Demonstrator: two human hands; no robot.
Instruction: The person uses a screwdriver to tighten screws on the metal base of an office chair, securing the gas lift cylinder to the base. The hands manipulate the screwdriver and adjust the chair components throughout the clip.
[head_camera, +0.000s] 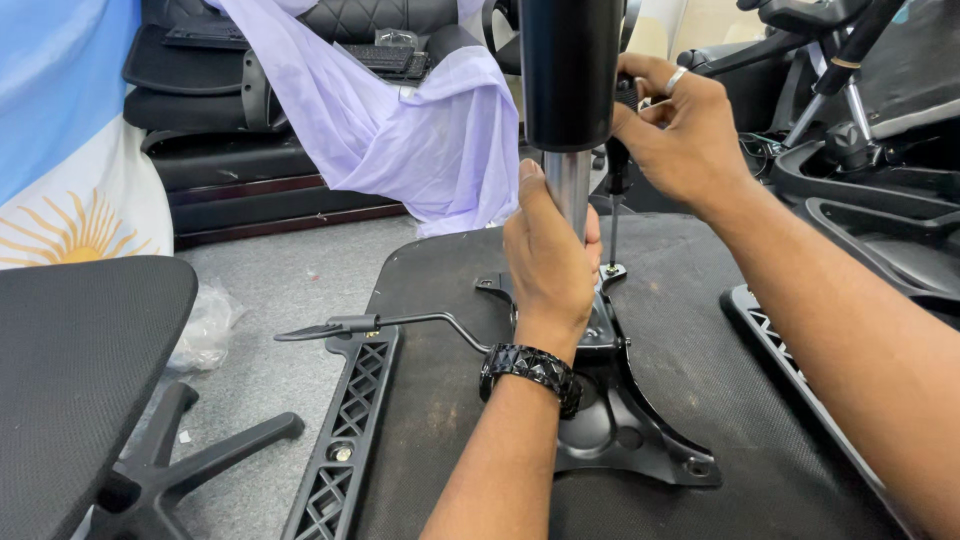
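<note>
Upright chrome gas cylinder (568, 185) with black upper sleeve, seated in black seat plate (625, 420), screwdriver (613, 215) vertical just beside.

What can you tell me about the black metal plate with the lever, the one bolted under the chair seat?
The black metal plate lies flat on the upturned seat underside, glossy, with raised edges and bolt holes at its corners. A thin bent lever with a flat black tip juts out sideways. A chrome gas cylinder with a black sleeve rises from it, gripped by the left hand. The right hand holds a screwdriver upright on a far corner bolt.
</note>
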